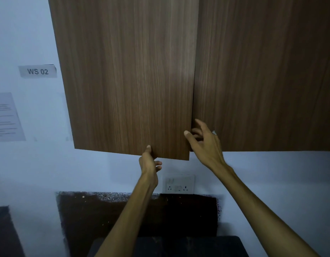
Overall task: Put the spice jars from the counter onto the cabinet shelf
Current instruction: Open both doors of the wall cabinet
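A brown wood-grain wall cabinet fills the upper view. Its left door stands slightly ajar, its lower right corner swung out from the right door, which looks flush. My left hand grips the bottom edge of the left door near that corner, thumb on the front. My right hand is at the gap between the two doors, fingers curled around the left door's vertical edge. No spice jars and no shelf are visible; the cabinet's inside is hidden.
A white wall socket sits on the wall below the cabinet. A dark speckled backsplash panel lies under it. A "WS 02" label and a printed sheet hang at the left.
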